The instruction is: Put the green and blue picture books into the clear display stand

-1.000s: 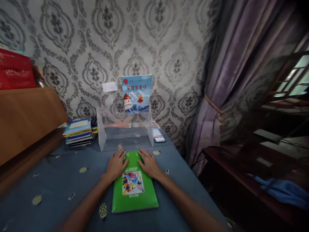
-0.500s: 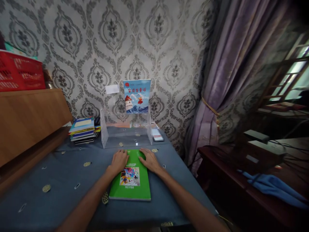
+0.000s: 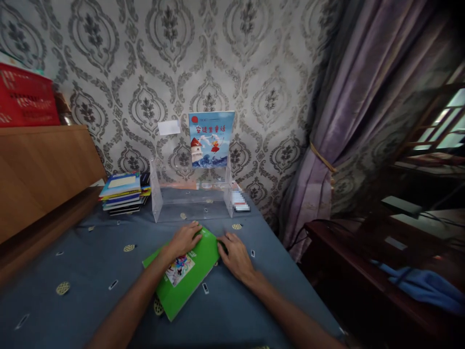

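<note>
The green book (image 3: pixel 192 276) is laid aslant on the blue tablecloth (image 3: pixel 90 271), before the clear stand (image 3: pixel 156 191). Its far edge is covered by the left hand (image 3: pixel 187 238); its right corner is met by bent fingers of the right hand (image 3: pixel 235 254). Whether it is gripped by either cannot be told.

A single camera, worn on the person's head, looks forward and down across a table (image 3: pixel 83 310) from its near side; it faces the patterned wall (image 3: pixel 232 58) beyond almost squarely, near enough that the left hand (image 3: pixel 186 240), the right hand (image 3: pixel 237 258) and a book (image 3: pixel 198 266) lie below centre, and wide enough to catch a wooden cabinet (image 3: pixel 43 169) at left and a curtain (image 3: pixel 345 106) at right
</note>
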Demonstrator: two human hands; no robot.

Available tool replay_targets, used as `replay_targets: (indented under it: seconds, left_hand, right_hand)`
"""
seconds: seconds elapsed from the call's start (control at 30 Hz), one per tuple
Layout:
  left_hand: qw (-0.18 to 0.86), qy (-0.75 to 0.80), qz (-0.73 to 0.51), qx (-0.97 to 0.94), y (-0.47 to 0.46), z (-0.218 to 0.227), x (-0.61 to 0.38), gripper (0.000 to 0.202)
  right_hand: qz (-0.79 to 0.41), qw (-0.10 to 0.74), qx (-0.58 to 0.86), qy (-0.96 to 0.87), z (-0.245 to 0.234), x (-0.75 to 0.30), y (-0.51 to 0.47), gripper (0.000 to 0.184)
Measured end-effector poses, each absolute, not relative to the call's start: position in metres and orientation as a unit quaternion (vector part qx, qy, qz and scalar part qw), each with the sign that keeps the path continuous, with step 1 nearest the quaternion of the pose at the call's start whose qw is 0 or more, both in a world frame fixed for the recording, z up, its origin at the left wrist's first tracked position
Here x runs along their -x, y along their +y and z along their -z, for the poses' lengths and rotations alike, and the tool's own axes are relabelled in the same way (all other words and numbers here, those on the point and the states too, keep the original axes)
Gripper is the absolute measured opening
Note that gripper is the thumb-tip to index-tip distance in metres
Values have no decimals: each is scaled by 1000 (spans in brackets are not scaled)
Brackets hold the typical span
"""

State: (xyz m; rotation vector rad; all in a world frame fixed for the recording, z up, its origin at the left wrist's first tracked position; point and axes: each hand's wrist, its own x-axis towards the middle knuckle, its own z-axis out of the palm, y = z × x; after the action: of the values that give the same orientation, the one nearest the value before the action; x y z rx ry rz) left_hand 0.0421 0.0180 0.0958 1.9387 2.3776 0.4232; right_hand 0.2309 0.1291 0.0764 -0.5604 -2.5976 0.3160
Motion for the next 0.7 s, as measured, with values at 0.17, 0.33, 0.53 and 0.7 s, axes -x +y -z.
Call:
replay_targets:
  seconds: [0.17,0.33,0.53,0.7]
  left_hand:
    - [-11,788,-133,-602,18,-84,-50,44]
    - [-15,769,-133,-625,19,-83,-64,43]
    - [-7,728,-135,-672,18,-85,-92,44]
    - [26,707,-138,-693,13,-91,-110,48]
  right_hand:
    - [-155,252,203,-934,-74,-231,134,27]
    - [-197,296,203,-912,-67,-231,138,33]
    - [-255,308,228,-888,-65,-231,145,38]
    - [-271,300,255,-878,-66,-232,148,40]
